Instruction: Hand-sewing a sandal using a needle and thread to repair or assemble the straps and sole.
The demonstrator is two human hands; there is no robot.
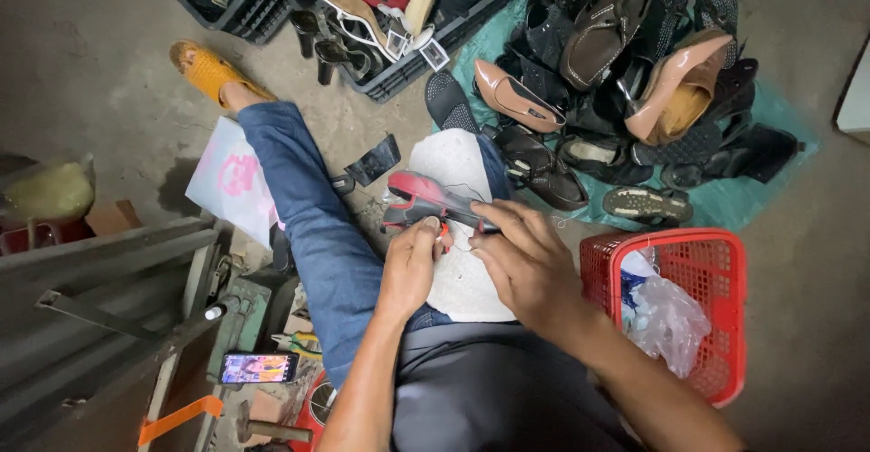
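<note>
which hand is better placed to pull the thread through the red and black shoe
Left, probably. The left hand has its fingers pinched at the shoe's edge, where a thin thread seems to run. The right hand is busy gripping the shoe's dark end, steadying it.

Red-and-black shoe (426, 200) over a white cloth (462, 234). Blue jeans (313, 216), mustard-yellow sandal (207, 69). Red mesh basket (716, 275), teal sheet (725, 203) under black, brown, pink shoes (625, 71). Grey floor (91, 62).

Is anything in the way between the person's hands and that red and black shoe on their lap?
Nothing visible. Both hands are already on the shoe: the left hand touches its near edge, and the right hand grips its right end. It rests over a white cloth on the lap.
</note>
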